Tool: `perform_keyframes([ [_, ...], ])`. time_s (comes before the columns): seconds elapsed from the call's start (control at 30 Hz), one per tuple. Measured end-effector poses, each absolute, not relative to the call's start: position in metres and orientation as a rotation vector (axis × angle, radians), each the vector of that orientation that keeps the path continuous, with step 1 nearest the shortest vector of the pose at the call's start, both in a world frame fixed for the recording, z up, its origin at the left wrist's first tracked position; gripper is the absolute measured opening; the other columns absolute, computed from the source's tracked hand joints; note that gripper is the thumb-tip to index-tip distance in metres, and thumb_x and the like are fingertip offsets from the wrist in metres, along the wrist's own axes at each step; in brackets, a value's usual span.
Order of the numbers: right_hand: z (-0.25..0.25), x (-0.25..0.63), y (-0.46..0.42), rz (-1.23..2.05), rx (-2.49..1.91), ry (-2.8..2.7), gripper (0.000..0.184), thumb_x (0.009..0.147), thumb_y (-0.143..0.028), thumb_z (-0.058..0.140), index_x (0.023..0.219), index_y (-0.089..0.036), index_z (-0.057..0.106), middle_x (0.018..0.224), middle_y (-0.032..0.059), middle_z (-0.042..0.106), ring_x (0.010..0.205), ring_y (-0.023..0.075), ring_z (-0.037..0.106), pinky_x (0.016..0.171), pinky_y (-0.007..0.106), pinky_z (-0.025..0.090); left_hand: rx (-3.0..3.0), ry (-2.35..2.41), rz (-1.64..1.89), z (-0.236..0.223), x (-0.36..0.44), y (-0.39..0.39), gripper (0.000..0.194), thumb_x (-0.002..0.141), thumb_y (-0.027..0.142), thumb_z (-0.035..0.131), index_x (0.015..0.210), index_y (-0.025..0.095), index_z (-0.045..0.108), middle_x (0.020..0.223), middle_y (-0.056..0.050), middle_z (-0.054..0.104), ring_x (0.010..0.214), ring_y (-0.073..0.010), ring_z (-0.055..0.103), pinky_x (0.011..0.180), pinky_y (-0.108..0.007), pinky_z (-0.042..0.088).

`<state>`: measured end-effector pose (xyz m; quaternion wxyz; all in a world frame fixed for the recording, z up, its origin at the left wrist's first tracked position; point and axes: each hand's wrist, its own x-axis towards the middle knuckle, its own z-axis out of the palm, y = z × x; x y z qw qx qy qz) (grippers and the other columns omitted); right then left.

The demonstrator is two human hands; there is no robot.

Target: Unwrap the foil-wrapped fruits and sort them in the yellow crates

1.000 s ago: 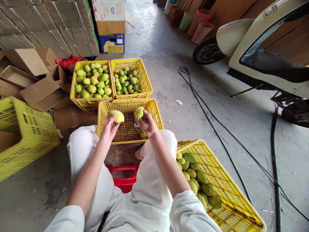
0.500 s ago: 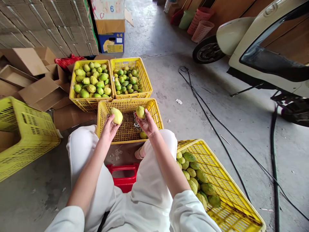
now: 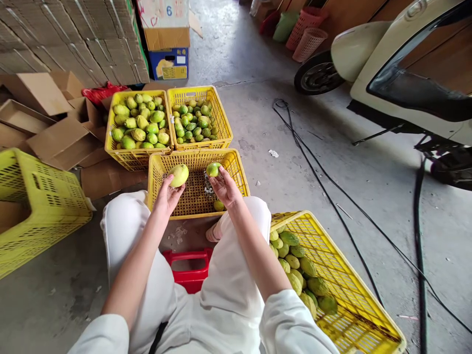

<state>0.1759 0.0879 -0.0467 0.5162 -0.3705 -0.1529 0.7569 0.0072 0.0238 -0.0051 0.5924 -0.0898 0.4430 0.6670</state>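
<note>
I have a pale yellow fruit [image 3: 179,175] in my left hand [image 3: 168,192] and a smaller green and yellow fruit [image 3: 213,169] in my right hand [image 3: 226,188]. Each hand is partly curled, with the fingers and thumb around its fruit. The two fruits are up over a yellow crate [image 3: 193,215] in front of me, and they do not touch each other. Down in that crate, near its right side, is one more fruit [image 3: 219,205], with some shiny bits [image 3: 208,185] just behind it.

Behind my crate are two more yellow crates, side by side. The left crate [image 3: 137,160] has lots of big fruits, and the right crate [image 3: 222,118] has smaller, greener ones. By my right leg a tilted crate [image 3: 346,275] holds more fruits. Between my legs is a red plastic thing [image 3: 191,282]. Brown boxes [image 3: 59,142] lie in a heap on my left. A scooter [image 3: 368,59] stands far over on my right.
</note>
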Motion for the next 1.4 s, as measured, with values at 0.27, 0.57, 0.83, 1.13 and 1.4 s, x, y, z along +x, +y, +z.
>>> perform_keyframes([
  [0.27, -0.046, 0.1761, 0.0863, 1.864, -0.895, -0.309, 0.015, 0.084, -0.026, 0.077, 0.098, -0.024, 0.069, 0.092, -0.0019, 0.08, 0.091, 0.0137, 0.077, 0.089, 0.027, 0.065, -0.208, 1.01, 1.587, -0.0067, 0.0073, 0.0216, 0.006, 0.089, 0.02, 0.065, 0.094, 0.021, 0.065, 0.098, -0.005, 0.072, 0.099, -0.0178, 0.069, 0.087, -0.027, 0.06],
  [0.57, -0.0403, 0.1763, 0.0847, 1.902, -0.903, -0.275, 0.006, 0.087, -0.022, 0.071, 0.093, -0.022, 0.068, 0.092, 0.0012, 0.079, 0.087, 0.0135, 0.077, 0.09, 0.027, 0.064, -0.148, 1.009, 1.626, -0.01, 0.0053, 0.0237, 0.013, 0.083, 0.022, 0.07, 0.097, 0.023, 0.069, 0.102, -0.004, 0.076, 0.115, -0.0189, 0.069, 0.093, -0.025, 0.057],
  [0.83, -0.0387, 0.1777, 0.0873, 1.918, -0.888, -0.241, 0.013, 0.087, -0.019, 0.068, 0.099, -0.023, 0.066, 0.094, 0.0019, 0.077, 0.097, 0.0145, 0.076, 0.085, 0.022, 0.063, -0.224, 1.007, 1.604, -0.0077, 0.0054, 0.0223, 0.013, 0.085, 0.024, 0.074, 0.097, 0.022, 0.067, 0.095, -0.003, 0.074, 0.096, -0.0179, 0.072, 0.093, -0.031, 0.06],
  [1.13, -0.0386, 0.1811, 0.0888, 1.924, -0.914, -0.21, 0.006, 0.089, -0.021, 0.063, 0.092, -0.024, 0.067, 0.092, 0.0004, 0.077, 0.089, 0.0128, 0.075, 0.087, 0.023, 0.062, -0.202, 1.067, 1.629, -0.01, 0.0054, 0.0238, 0.013, 0.084, 0.02, 0.076, 0.094, 0.025, 0.07, 0.103, -0.004, 0.075, 0.113, -0.0191, 0.07, 0.096, -0.028, 0.06],
  [1.4, -0.038, 0.1794, 0.0906, 1.809, -0.915, -0.193, 0.005, 0.088, -0.021, 0.067, 0.089, -0.026, 0.067, 0.092, -0.0023, 0.078, 0.095, 0.0118, 0.074, 0.081, 0.02, 0.062, -0.192, 1.047, 1.594, -0.0107, 0.006, 0.0231, 0.008, 0.088, 0.025, 0.074, 0.095, 0.024, 0.071, 0.113, -0.005, 0.075, 0.123, -0.0202, 0.067, 0.101, -0.03, 0.057],
])
